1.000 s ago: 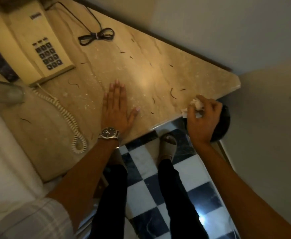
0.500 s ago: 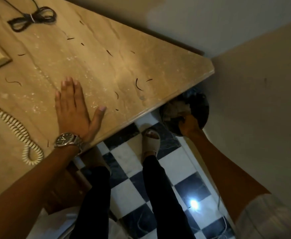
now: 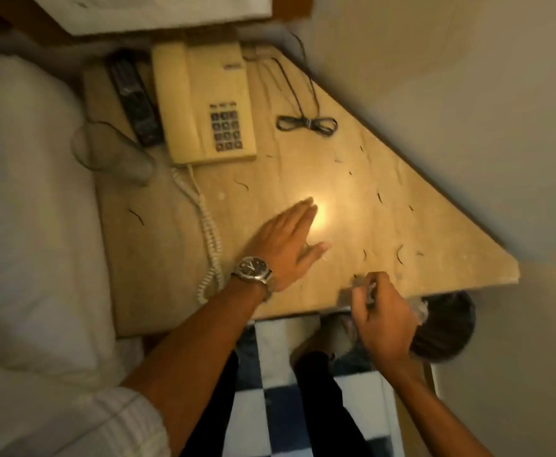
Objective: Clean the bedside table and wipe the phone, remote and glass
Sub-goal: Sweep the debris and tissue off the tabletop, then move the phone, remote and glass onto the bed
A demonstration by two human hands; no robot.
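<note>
The tan marble bedside table (image 3: pixel 385 179) carries scattered dark hairs and crumbs. A cream desk phone (image 3: pixel 204 100) stands at its back, with a coiled cord (image 3: pixel 212 239) running toward the front edge. A black remote (image 3: pixel 134 100) lies left of the phone, and a clear glass (image 3: pixel 111 150) stands in front of the remote. My left hand (image 3: pixel 289 239), with a wristwatch, lies flat and open on the tabletop. My right hand (image 3: pixel 382 315) is at the front edge, its fingers pinched on a small whitish scrap (image 3: pixel 360 286).
A bundled black cable (image 3: pixel 306 123) lies right of the phone. A dark round bin (image 3: pixel 444 328) stands on the floor under the table's right corner. A white bed (image 3: pixel 29 225) borders the left side. Walls close the right side; checkered floor (image 3: pixel 286 410) lies below.
My right hand has come up from the bin to the table's front edge and now pinches a scrap. The camera has swung left, so the phone, remote and glass are in view again.
</note>
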